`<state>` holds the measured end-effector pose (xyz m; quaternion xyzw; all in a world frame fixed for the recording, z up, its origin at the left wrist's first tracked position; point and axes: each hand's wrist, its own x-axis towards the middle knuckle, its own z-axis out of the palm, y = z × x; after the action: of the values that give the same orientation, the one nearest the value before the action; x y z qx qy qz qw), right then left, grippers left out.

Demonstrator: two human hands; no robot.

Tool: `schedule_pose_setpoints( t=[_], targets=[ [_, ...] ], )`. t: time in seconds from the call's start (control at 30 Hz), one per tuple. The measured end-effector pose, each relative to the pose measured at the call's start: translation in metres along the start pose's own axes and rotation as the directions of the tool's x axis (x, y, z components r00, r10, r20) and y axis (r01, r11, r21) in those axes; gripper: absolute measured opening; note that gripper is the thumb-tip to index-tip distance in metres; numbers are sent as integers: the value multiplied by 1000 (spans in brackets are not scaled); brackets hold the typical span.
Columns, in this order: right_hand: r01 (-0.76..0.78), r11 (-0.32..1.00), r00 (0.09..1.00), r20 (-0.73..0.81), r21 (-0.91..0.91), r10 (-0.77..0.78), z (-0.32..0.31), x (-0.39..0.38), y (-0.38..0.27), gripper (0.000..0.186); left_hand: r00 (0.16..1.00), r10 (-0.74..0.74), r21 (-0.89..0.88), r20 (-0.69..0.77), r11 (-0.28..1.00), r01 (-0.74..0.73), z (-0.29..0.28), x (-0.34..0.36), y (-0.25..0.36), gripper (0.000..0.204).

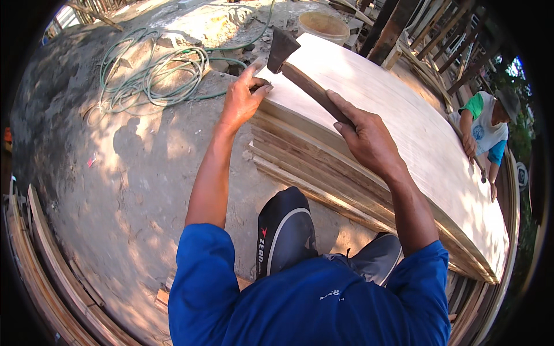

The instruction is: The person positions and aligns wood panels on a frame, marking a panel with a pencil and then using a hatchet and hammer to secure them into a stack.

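My right hand (369, 135) is closed round the wooden handle of a hatchet (314, 89). Its dark, wedge-shaped head is raised over the far left corner of a pale plywood sheet (375, 98). At that corner my left hand (245, 98) has its thumb and fingers pinched together against the sheet's edge. Whatever sits between those fingertips is too small to make out. Under the sheet lies a stack of wooden boards (311, 150), its layered edge facing me.
Across the sheet at the right, another person (490, 124) leans over it with a hammer (480, 167). A coiled green hose (156, 75) lies on the dirt ground at left. Beyond the sheet stands a bucket (324, 26). Long planks (57, 259) run along the lower left.
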<state>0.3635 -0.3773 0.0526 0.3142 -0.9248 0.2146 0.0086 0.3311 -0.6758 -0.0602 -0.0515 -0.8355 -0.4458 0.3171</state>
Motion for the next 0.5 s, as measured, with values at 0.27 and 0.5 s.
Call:
schedule_pose_setpoints(
  t=[0.27, 0.5],
  targets=[
    [56, 994, 997, 65, -93, -50, 16, -1, 6, 63, 991, -123, -118, 57, 984, 129, 0, -3, -1, 60],
    [208, 971, 916, -371, 119, -151, 17, -9, -4, 65, 987, -151, -138, 56, 978, 157, 0, -1, 13, 63]
  ],
)
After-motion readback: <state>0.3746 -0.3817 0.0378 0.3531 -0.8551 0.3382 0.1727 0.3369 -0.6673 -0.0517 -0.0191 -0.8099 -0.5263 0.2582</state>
